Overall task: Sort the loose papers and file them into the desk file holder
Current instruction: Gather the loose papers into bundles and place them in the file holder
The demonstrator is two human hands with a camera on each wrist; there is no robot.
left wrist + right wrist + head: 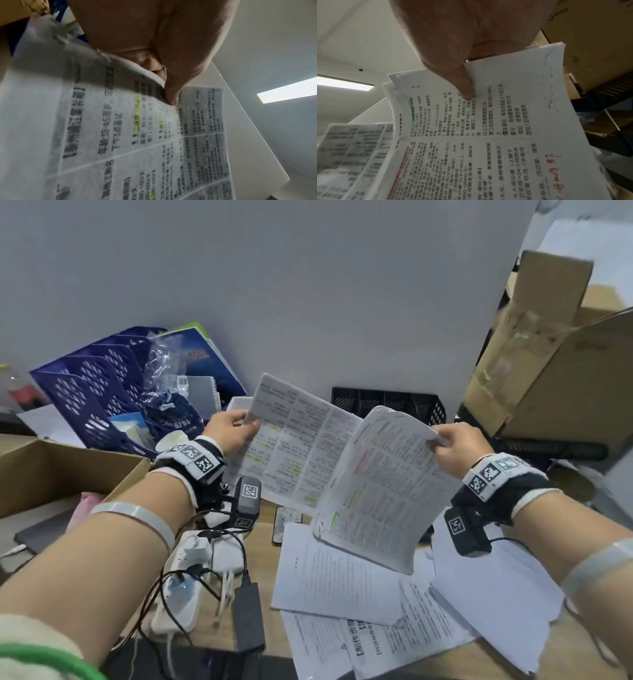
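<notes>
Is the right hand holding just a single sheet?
No, the right hand grips a stack of papers, with several sheet edges showing at its top corner.

A: In the head view the printed text on both held sheets (294, 440) is too small and soft to read, and the left hand (229, 433) hides its sheet's left edge.

B: The black file holder (387, 402) at centre shows only its top rim; the raised stapled stack (383, 491) covers the rest. The cardboard box (565, 378) is cut by the right edge.

A: The left wrist view shows only the thumb; the other fingers sit behind the paper. Its lower print runs off the bottom edge, blurred.

B: Same at the right wrist: the red handwriting (554, 174) at lower right is unreadable and clipped.
</notes>
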